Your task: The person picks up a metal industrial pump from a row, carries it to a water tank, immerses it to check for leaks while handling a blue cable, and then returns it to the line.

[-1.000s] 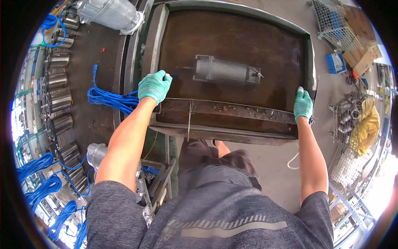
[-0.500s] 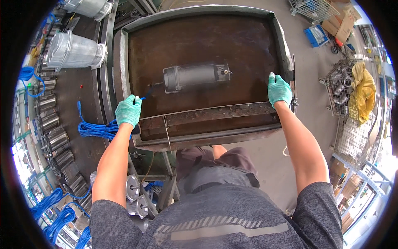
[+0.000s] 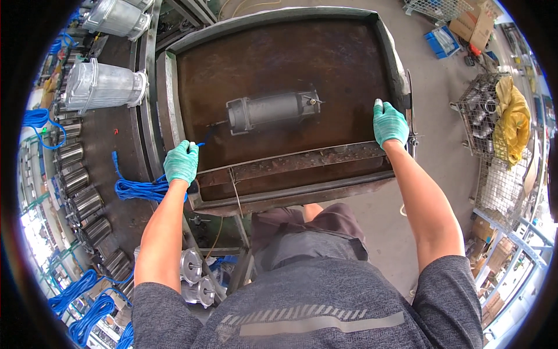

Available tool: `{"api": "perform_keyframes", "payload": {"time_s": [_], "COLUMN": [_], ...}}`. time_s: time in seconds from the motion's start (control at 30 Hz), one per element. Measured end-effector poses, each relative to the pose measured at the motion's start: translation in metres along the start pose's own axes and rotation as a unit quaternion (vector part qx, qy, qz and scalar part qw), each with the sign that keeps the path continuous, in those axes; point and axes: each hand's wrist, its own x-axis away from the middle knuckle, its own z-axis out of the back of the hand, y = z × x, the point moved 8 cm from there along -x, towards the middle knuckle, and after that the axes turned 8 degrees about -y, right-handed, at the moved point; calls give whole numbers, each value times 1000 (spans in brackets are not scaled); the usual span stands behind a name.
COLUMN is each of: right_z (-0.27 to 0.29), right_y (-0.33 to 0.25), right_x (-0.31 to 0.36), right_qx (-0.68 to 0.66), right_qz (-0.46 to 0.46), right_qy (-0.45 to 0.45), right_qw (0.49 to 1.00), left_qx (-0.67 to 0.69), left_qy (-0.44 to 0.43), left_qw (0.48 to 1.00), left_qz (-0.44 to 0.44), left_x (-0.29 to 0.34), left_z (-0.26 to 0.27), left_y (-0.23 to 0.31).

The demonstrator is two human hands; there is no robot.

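A metal tank full of brownish water stands before me, and a grey cylindrical motor or pump body lies in the water. My left hand, in a green glove with pale fingertips, is closed over the tank's left rim near the front corner. Blue cable lies coiled beside that hand; it passes beneath the fingers and runs into the water toward the cylinder's left end. My right hand, gloved alike, is curled over the right rim. The undersides of both hands are hidden.
A rusty crossbar spans the tank's front part, with a thin rod hooked over it. Silvery metal housings stand on the dark bench at left. At right are a wire cage with a yellow cloth and a blue crate.
The view has shifted and turned slightly. Both hands keep their places on the rim, and the cylinder still lies in the water.
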Motion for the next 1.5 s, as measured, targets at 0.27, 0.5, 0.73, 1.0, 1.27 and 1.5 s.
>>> {"api": "perform_keyframes", "payload": {"time_s": [0.27, 0.5, 0.73, 1.0, 1.27, 1.5], "right_z": [-1, -2, -2, -3, -1, -4], "right_y": [-2, -2, -1, -1, -3, -1], "right_x": [0, -1, -1, -1, 0, -2], "right_qx": [5, 5, 10, 8, 9, 9], "right_qz": [3, 5, 0, 5, 6, 9], "right_qy": [-5, -3, -5, -6, -6, -6], "right_qw": [1000, 1000, 1000, 1000, 1000, 1000], "left_qx": [4, 2, 2, -1, 1, 1], "left_qy": [-2, -1, -3, -5, -9, -6], "left_qw": [1000, 1000, 1000, 1000, 1000, 1000], "left_qz": [-3, -6, -6, -3, 0, -2], "left_x": [0, 0, 0, -1, 0, 0], "left_z": [-1, 0, 0, -1, 0, -1], "left_y": [-1, 0, 1, -1, -1, -1]}}
